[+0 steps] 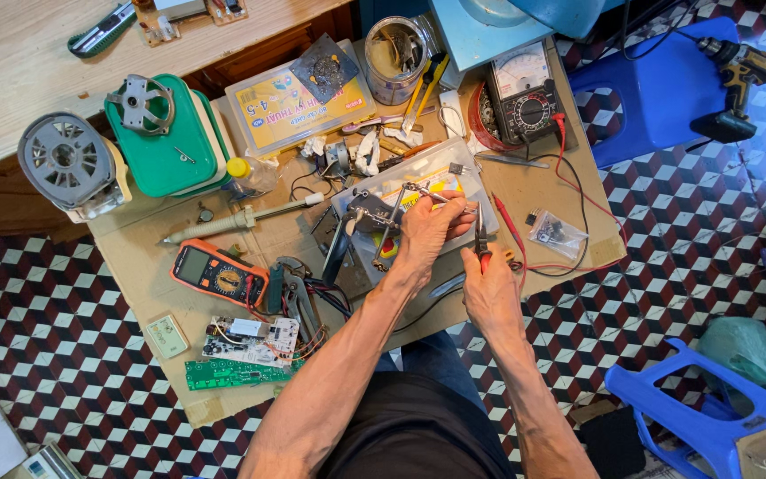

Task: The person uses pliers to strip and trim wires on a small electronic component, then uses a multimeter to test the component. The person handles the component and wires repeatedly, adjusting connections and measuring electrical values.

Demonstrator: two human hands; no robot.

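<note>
Small part: a thin metal piece (425,189) pinched at my left fingertips, over the clear plastic box (467,173) at the middle of the table (148,284).
Left hand: my left hand (427,232) is closed in a pinch on that piece, palm down.
Right hand: my right hand (489,288) grips red-handled pliers (481,235), tips pointing up just beside my left fingers.
Just left of my hands: a helping-hand clamp stand (367,217), then a soldering iron (241,219) lying flat.
Lower left: an orange digital multimeter (217,273), with a white circuit board (252,340) and a green circuit board (234,373) below it.
Right of my hands: a small bag of parts (558,235) and red test leads (569,191).
Beyond my hands: an analog multimeter (527,93), a tin of tools (395,55).
Far right: a cordless drill (736,75) on a blue stool (644,93).
</note>
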